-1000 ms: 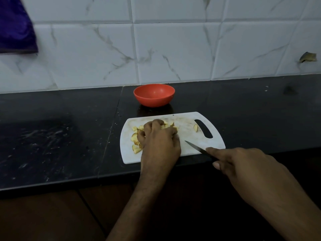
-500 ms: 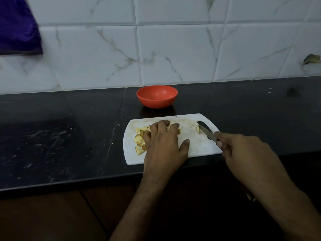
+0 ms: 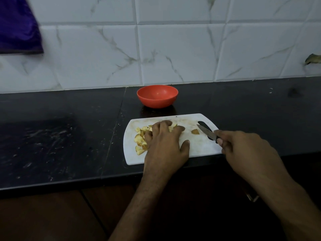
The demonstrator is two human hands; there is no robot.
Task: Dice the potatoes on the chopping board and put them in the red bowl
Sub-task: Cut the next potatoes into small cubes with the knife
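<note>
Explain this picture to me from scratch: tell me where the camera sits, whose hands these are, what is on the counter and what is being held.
No machine here: a person works with bare hands, and the camera is worn on their head, looking forward and down. So you see their own arms reaching in from below.

On the black counter lies a white chopping board, with a red bowl behind it; the bowl looks empty. The left hand is over a pile of diced potato pieces, fingers curled around them. One stray potato piece lies apart, nearer the board's handle hole.

The right hand has its grip on a knife, blade pointing toward that stray piece. Behind is a tiled wall, with a purple cloth hanging top left.
</note>
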